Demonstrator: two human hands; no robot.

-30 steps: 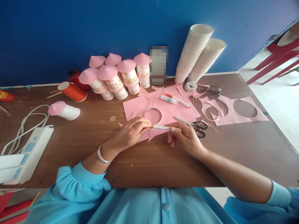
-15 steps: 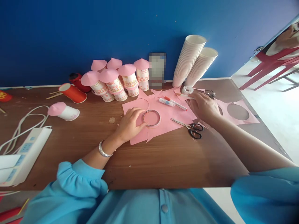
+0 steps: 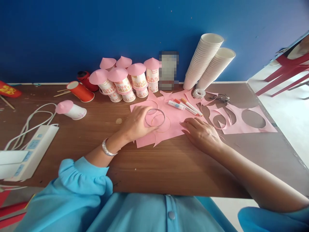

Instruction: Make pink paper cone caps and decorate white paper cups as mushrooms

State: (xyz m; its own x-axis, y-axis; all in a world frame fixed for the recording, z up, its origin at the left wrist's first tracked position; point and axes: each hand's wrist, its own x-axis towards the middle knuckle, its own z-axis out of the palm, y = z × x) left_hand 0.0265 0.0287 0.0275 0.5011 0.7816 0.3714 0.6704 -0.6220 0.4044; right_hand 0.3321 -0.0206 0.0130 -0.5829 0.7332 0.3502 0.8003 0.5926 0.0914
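My left hand (image 3: 138,124) pinches a thin metal ring (image 3: 164,118) between thumb and fingers. The ring is tilted above the pink paper sheet (image 3: 175,127), where an orange-drawn circle (image 3: 170,121) shows beneath it. Over the sheet's right part, my right hand (image 3: 202,133) is closed on the scissors, which it hides almost wholly. Behind the hands, a white marker (image 3: 176,104), a red pen (image 3: 193,111) and an orange-tipped pen (image 3: 190,105) lie on the paper.
Several decorated paper cups with pink cone roofs (image 3: 118,75) stand along the wall beside a pixelated panel (image 3: 168,71). Tall white cup stacks (image 3: 204,59), a tape roll (image 3: 199,93) and cut pink scraps (image 3: 253,117) are rightward. A power strip (image 3: 36,151) lies left.
My left hand has raised and tilted the ring off the paper, uncovering the drawn circle. My right hand has come back from the pens to the scissors; an orange-tipped pen now lies there.
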